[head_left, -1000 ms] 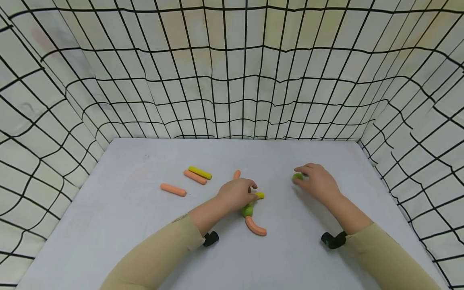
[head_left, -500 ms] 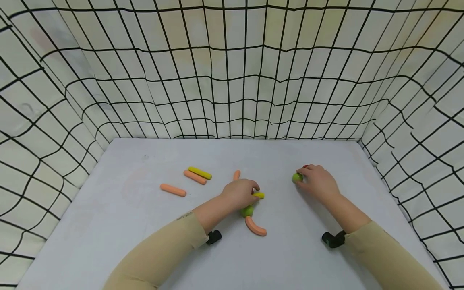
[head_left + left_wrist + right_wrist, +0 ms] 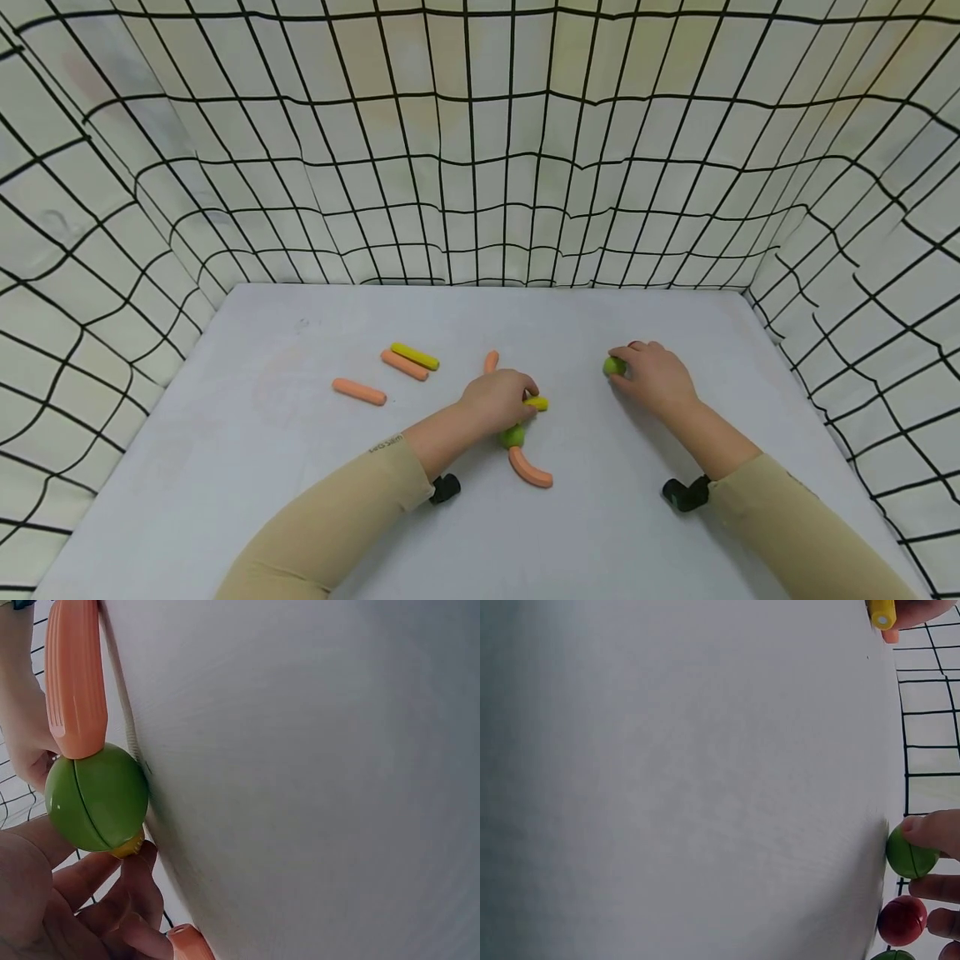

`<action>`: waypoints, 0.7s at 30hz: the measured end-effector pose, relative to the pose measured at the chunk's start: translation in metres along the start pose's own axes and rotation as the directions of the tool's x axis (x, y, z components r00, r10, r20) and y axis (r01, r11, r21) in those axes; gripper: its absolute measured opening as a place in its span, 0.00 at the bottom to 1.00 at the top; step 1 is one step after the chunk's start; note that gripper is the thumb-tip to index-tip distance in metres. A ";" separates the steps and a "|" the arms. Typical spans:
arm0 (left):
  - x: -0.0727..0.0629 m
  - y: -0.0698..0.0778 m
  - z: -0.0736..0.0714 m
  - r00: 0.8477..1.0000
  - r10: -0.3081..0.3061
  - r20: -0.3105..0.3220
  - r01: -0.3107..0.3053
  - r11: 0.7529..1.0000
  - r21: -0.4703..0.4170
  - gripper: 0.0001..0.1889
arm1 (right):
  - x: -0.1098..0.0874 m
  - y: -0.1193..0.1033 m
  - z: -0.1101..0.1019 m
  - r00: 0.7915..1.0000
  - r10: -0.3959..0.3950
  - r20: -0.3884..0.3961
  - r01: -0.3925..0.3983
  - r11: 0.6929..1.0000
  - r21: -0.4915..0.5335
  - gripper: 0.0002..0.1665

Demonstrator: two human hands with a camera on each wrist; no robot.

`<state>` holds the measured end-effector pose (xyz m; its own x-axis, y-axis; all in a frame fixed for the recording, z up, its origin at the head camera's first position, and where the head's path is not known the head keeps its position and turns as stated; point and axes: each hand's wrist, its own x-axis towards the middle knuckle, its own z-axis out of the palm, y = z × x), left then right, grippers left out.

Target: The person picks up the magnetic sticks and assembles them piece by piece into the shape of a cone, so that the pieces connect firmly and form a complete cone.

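Note:
My left hand (image 3: 495, 396) grips a yellow toy stick (image 3: 537, 403) over the white table, its fingers partly hiding the joined pieces. A green ball (image 3: 513, 437) touches that stick, and a curved orange stick (image 3: 530, 469) runs from the ball toward me. Another orange stick (image 3: 491, 361) shows beyond the hand. Farther right, my right hand (image 3: 656, 377) pinches a second green ball (image 3: 613, 367) between thumb and finger, at the tabletop. Beside its other fingers, the right wrist view shows a red ball (image 3: 901, 921) and part of one more green ball (image 3: 894, 955).
On the left half of the table (image 3: 247, 467) lie a yellow stick (image 3: 415, 357), an orange stick (image 3: 404, 365) along it and another orange stick (image 3: 359, 392) apart. Black grid netting (image 3: 480, 158) over white fabric encloses the back and both sides.
The right thumb and fingers have closed onto the green ball, which stays nearly in place. My left hand has shifted slightly right along the yellow stick. The loose sticks have not moved.

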<state>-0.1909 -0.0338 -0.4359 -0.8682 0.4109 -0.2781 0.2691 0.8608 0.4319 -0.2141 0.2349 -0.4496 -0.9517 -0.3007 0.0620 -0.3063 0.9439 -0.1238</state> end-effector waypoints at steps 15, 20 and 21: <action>-0.004 -0.001 -0.001 1.000 -0.004 -0.019 0.003 0.999 -0.051 0.15 | -0.007 -0.018 -0.005 1.000 -0.002 -0.004 0.002 0.993 0.116 0.25; -0.005 -0.001 -0.001 1.000 0.001 -0.029 -0.003 0.998 -0.063 0.15 | -0.012 -0.028 -0.005 1.000 -0.009 -0.001 0.009 0.991 0.135 0.26; -0.005 -0.001 -0.001 1.000 0.003 -0.031 -0.005 0.998 -0.065 0.14 | -0.012 -0.030 -0.005 1.000 -0.011 0.000 0.011 0.991 0.134 0.26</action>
<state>-0.1867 -0.0368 -0.4341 -0.8800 0.4037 -0.2502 0.2453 0.8375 0.4883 -0.1930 0.2111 -0.4414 -0.9483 -0.3110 0.0636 -0.3167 0.9138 -0.2544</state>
